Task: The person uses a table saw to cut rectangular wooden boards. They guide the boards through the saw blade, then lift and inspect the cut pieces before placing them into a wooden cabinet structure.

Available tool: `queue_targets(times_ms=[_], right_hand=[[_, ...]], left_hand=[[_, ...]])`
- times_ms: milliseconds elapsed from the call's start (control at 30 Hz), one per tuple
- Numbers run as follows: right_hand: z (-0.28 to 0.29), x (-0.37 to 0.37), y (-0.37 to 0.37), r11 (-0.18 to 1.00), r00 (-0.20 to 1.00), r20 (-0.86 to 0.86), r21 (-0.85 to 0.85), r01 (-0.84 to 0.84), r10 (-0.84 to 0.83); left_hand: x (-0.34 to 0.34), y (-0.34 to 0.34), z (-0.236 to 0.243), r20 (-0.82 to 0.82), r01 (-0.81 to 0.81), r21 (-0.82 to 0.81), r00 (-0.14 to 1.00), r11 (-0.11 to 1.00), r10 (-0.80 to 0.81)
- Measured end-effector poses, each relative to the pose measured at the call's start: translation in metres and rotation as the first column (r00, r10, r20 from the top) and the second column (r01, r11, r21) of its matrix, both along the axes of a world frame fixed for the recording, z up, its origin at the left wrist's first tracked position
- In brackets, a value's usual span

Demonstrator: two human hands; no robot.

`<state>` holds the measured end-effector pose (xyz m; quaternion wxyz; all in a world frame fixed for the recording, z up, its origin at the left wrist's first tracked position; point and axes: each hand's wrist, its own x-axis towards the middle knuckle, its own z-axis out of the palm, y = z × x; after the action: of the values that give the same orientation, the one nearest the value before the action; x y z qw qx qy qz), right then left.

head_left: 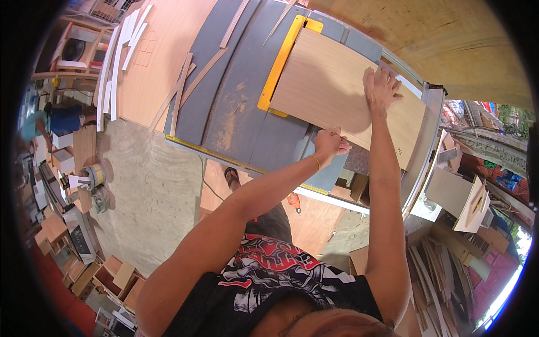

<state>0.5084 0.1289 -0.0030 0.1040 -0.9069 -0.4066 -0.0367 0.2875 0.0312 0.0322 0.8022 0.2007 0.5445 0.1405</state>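
A pale wooden board (pixel 331 78) lies across the grey worktable (pixel 241 95), its left end beside a yellow frame-like bar (pixel 278 67). My right hand (pixel 383 90) rests on top of the board toward its right end, fingers spread. At the board's near edge is my left hand (pixel 331 147), with a thin yellow band at the wrist. Its fingers are curled closed, and I cannot make out what, if anything, is inside them. Sawdust (pixel 229 121) is scattered on the table left of the board.
Thin wood strips (pixel 182 92) lie on the table's left part. White strips (pixel 120 53) rest on a plywood sheet (pixel 163 45). An orange drill (pixel 295 202) lies below the table's front edge. Offcuts (pixel 438 275) are piled at right. Another person (pixel 42 123) is at far left.
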Motion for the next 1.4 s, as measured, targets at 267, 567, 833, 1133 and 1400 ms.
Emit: queue_targets(times_ms=[267,567,833,1133,1400], right_hand=[[0.0,0.001,0.002,1.0,1.0,0.007,-0.006,0.001,-0.001],[-0.002,0.004,0.004,1.0,1.0,0.015,0.01,0.0,0.0],[0.0,0.004,0.008,1.0,1.0,0.01,0.005,-0.005,0.005],[0.002,0.006,0.01,1.0,1.0,-0.005,-0.013,0.005,-0.005],[0.0,0.007,0.012,1.0,1.0,-0.01,0.023,0.003,-0.002]], left_hand=[[0.001,0.002,0.0,0.01,0.006,0.02,1.0,1.0,-0.006],[0.004,0.003,-0.001,0.006,-0.008,0.014,1.0,1.0,0.008],[0.008,0.003,-0.011,0.008,-0.054,0.023,0.999,0.998,0.054],[0.008,0.006,-0.007,0.007,-0.053,0.031,0.999,0.998,0.053],[0.01,0.007,-0.007,0.011,-0.061,0.025,0.998,0.998,0.06]])
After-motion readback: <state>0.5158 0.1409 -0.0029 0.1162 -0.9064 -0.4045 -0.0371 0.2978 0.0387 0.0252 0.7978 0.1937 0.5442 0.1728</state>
